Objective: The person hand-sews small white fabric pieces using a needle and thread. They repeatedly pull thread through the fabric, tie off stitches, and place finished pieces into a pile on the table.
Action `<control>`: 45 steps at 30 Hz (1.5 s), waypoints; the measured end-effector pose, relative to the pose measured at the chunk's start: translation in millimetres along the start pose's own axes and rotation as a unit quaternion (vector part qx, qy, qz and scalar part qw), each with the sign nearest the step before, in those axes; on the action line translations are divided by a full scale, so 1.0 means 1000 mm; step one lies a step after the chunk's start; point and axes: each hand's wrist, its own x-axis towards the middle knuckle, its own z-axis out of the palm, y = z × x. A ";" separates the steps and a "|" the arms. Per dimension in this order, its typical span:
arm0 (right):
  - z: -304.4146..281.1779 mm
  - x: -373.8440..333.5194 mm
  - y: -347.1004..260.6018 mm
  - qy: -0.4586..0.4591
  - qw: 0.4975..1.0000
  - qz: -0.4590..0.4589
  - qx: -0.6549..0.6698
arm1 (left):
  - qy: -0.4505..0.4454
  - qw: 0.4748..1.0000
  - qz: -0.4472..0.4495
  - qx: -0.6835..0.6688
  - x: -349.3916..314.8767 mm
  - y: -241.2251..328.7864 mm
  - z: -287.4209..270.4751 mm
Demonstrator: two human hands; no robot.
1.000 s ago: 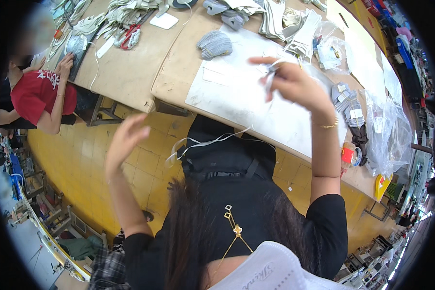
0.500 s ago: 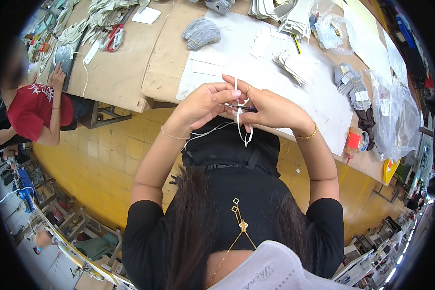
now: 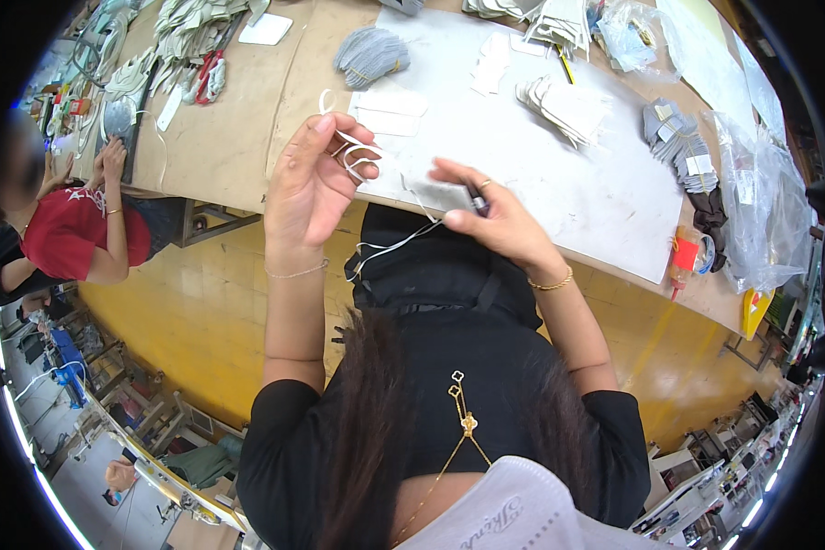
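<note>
Above the worktable [image 3: 247, 137], left hand [image 3: 313, 183] pinches looped white cord [image 3: 353, 156]; right hand [image 3: 495, 220] grips a dark tool [image 3: 476, 202]

clear plastic bags [image 3: 763, 197] bulge at the workbench's right end, with another small clear bag [image 3: 634, 26] at the top edge. small white tags [image 3: 697, 165] sit on grey stacks nearby. a flat white card [image 3: 266, 29] lies top left.

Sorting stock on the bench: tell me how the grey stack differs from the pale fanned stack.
The grey stack is dark grey with rounded pieces; the pale fanned stack is off-white with angular pieces. The grey stack lies left, at the white sheet's corner; the pale stack lies further right, on it. Both are fanned, untouched.
</note>
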 end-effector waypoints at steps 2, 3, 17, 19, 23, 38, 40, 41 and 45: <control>0.012 0.004 -0.001 -0.055 0.996 -0.002 0.069 | -0.006 1.000 0.011 0.012 -0.005 0.007 0.001; 0.019 0.007 -0.003 -0.037 0.996 0.030 0.079 | 0.001 1.000 0.010 0.019 -0.008 0.009 0.000; -0.056 -0.088 -0.050 0.037 0.989 0.142 -0.029 | 0.135 0.952 0.261 0.085 -0.011 0.090 -0.072; -0.079 -0.109 -0.049 0.029 0.988 0.149 -0.026 | 0.140 0.963 0.228 0.036 -0.013 0.087 -0.079; -0.125 -0.162 -0.041 0.048 0.974 0.219 -0.032 | 0.033 0.987 0.143 -0.061 -0.003 0.074 -0.066; -0.044 -0.039 -0.028 0.224 0.966 -0.008 -0.126 | -0.078 0.899 0.029 0.430 0.003 -0.123 0.066; -0.039 -0.025 -0.035 0.251 0.963 0.046 -0.083 | -0.075 0.896 0.010 0.438 0.003 -0.124 0.067; -0.039 -0.025 -0.037 0.253 0.966 0.019 -0.041 | -0.093 0.893 0.029 0.440 0.004 -0.121 0.063; -0.070 -0.058 -0.044 0.279 0.959 0.028 0.048 | -0.070 0.851 0.121 0.507 0.027 -0.102 0.035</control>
